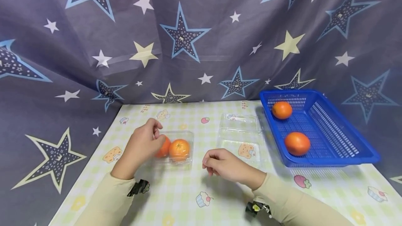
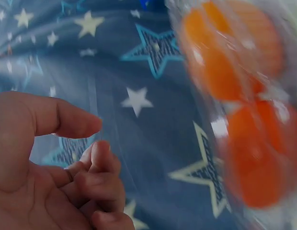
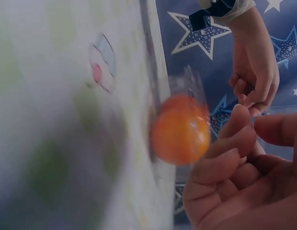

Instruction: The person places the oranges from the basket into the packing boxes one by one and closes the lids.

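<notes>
The left hand (image 1: 144, 142) hovers at the left edge of a clear plastic container (image 1: 176, 149), fingers loosely curled and thumb near the fingertips, holding nothing; whether it touches the container's rim cannot be told. Inside the container lie two oranges (image 1: 179, 149) side by side, one partly hidden behind that hand. The right hand (image 1: 224, 165) rests on the bench (image 1: 220, 198) just right of the container, fingers loosely curled and empty. Beyond it lies a second clear container (image 1: 240, 132), open and bare. At the right stands a blue basket (image 1: 333, 132) holding two more oranges (image 1: 297, 143), well apart. A star-printed curtain (image 1: 201, 37) hangs behind.
</notes>
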Motion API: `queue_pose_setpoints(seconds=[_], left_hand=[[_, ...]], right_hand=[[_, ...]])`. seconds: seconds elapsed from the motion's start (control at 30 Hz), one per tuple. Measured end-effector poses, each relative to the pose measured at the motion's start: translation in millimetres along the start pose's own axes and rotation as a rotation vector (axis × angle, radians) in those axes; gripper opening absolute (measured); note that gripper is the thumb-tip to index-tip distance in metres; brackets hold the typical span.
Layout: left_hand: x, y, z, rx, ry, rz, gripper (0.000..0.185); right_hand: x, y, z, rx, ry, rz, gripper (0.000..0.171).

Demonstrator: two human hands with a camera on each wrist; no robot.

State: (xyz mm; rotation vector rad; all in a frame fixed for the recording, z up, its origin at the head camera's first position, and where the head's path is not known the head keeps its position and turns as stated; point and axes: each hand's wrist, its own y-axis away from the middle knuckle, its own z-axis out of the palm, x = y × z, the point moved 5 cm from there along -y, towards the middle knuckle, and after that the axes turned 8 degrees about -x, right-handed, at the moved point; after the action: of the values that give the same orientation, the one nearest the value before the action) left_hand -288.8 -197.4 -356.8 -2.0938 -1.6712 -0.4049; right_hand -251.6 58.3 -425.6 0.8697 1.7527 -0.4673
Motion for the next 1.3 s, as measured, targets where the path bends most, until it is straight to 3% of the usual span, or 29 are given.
queue_pose_setpoints(seconds=[0.23, 0.47, 0.77, 0.97, 1.3], left_hand=[[44.6, -19.0, 14.2, -0.038, -0.025, 0.090, 0.014], [69.6, -25.3, 33.3, -0.081, -0.001, 0.126, 0.011], [92.3, -31.9, 52.4, -0.071, -0.091, 0.142, 0.015], [102.1, -34.3, 75.3, -0.086, -0.135, 0.188, 0.012], [111.4, -29.9, 112.8, -0.138, -0.186, 0.213, 0.006]], right_hand=[[-17.6, 10.6, -26.3, 0.018, 0.095, -0.004, 0.023], [-34.1, 15.9, -49.8, 0.029, 0.212, 0.009, 0.023], [-43.0, 24.8, -79.8, 0.017, 0.260, 0.034, 0.024], [-45.5, 34.5, -102.6, 0.049, 0.373, 0.041, 0.022], [-46.1, 47.3, -137.2, 0.076, 0.373, 0.070, 0.021]])
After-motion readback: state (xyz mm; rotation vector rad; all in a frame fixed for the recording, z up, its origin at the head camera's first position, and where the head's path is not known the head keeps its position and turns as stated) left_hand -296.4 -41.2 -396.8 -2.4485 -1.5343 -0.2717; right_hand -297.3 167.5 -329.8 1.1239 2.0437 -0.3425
